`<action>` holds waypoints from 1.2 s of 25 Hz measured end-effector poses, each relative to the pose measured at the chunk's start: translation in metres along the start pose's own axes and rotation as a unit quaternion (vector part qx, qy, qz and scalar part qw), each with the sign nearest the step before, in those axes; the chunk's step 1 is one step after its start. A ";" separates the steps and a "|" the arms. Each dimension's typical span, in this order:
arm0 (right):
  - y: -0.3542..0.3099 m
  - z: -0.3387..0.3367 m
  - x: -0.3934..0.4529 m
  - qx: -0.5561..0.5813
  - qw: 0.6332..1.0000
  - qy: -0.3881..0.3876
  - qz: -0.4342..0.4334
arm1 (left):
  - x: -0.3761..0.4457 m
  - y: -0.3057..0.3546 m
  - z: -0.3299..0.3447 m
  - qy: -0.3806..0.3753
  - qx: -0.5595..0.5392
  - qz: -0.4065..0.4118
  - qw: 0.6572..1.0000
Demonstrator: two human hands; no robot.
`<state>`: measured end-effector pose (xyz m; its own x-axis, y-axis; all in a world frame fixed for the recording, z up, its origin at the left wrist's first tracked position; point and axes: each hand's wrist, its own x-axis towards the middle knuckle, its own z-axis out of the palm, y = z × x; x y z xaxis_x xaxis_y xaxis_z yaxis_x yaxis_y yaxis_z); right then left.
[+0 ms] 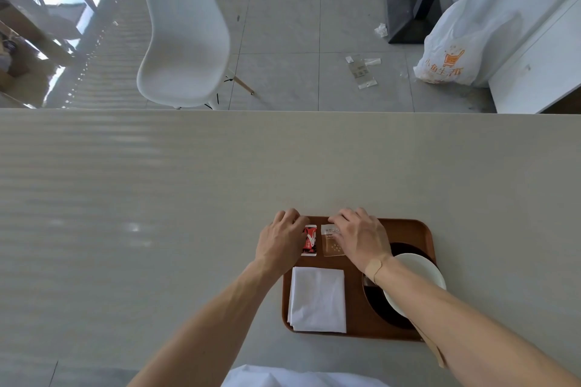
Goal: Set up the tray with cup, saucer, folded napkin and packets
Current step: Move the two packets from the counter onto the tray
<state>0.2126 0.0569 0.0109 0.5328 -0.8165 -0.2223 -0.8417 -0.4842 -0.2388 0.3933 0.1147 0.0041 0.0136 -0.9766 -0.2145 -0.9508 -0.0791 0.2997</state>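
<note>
Nearest the person, the folded napkin (317, 298) lies flat on the near left part of the brown tray (408, 226), which sits on the pale surface (157, 198). To its right the white cup (415, 280) stands on a dark saucer (377, 302), and the right forearm passes directly over the cup's rim. That is the first risk: if the arm drops or pulls back carelessly, it could knock the cup off centre or tip it.

Farther along, two packets lie side by side on the tray's far left part. The left hand (279, 239) rests with curled fingers against the left side of the red packet (309, 241); the right hand (358, 237) lies with fingers bent over the top and right side of the tan packet (331, 240). Neither hand seems to pinch anything; both look to be pressing or nudging, though the fingertips are hidden, so I cannot tell for certain.

The packets are light and flat. A push too hard could slide one over the other, skew them, or send the red one over the tray's low left rim onto the surface. The left hand also sits at the tray's corner, so leaning on it might shift the whole tray.

Beyond the surface, a white chair (185, 25) stands well clear.
</note>
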 end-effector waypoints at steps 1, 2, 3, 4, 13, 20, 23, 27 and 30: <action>0.001 -0.001 -0.001 -0.002 1.000 -0.007 -0.011 | -0.001 -0.002 -0.001 -0.004 0.000 0.020 1.000; 0.002 -0.001 -0.003 -0.004 0.999 -0.023 -0.026 | -0.003 -0.005 -0.003 -0.012 0.002 0.038 0.999; 0.002 -0.001 -0.004 -0.010 0.998 -0.042 -0.040 | -0.005 -0.007 -0.003 -0.023 0.009 0.052 0.998; 0.002 0.000 -0.005 -0.019 0.997 -0.057 -0.049 | -0.006 -0.009 -0.003 -0.035 0.019 0.059 0.997; 0.000 0.007 -0.003 -0.047 0.995 -0.090 -0.021 | -0.009 -0.009 0.001 -0.059 0.050 0.053 0.996; -0.009 0.012 -0.004 -0.036 0.996 -0.079 -0.014 | -0.007 -0.010 0.001 -0.059 0.034 0.041 0.997; -0.011 0.011 -0.003 -0.033 0.996 -0.080 -0.012 | -0.006 -0.011 0.001 -0.053 0.032 0.036 0.997; -0.010 0.010 -0.003 -0.028 0.997 -0.078 -0.008 | -0.006 -0.012 0.002 -0.054 0.030 0.033 0.998; -0.011 0.009 -0.002 -0.027 0.997 -0.078 -0.006 | -0.007 -0.012 0.002 -0.052 0.026 0.032 0.998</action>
<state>0.2220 0.0670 0.0052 0.5465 -0.7540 -0.3643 -0.8364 -0.5132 -0.1926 0.4038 0.1229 0.0004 -0.0770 -0.9533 -0.2919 -0.9635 -0.0042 0.2676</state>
